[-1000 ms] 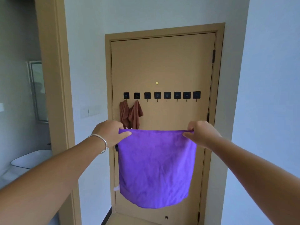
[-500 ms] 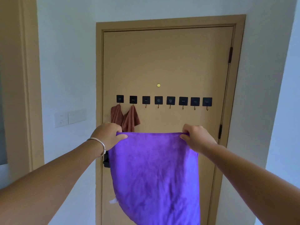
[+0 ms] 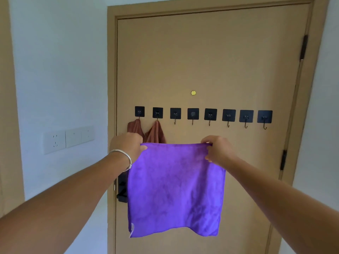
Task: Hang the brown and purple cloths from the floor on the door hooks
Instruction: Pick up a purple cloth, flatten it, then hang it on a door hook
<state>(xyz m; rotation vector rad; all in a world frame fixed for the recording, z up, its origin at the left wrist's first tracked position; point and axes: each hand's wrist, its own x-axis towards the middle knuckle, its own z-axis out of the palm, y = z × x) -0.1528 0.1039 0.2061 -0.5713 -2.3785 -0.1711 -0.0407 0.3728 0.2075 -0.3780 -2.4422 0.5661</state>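
Observation:
A purple cloth (image 3: 176, 189) hangs spread flat in front of the tan door (image 3: 211, 61). My left hand (image 3: 127, 146) pinches its top left corner and my right hand (image 3: 217, 152) pinches its top right corner. A row of several black hooks (image 3: 210, 115) runs across the door just above my hands. The brown cloth (image 3: 155, 133) hangs from the two leftmost hooks, its lower part hidden behind my left hand and the purple cloth. The other hooks are bare.
A black door handle (image 3: 122, 189) sits at the door's left edge, partly behind the purple cloth. A white socket and switch plate (image 3: 68, 139) is on the wall to the left. A brass peephole (image 3: 193, 92) is above the hooks. Hinges run down the right frame.
The door and hooks have come much closer and larger in view. Both hands still hold the purple cloth's top corners, now raised nearer the hook row.

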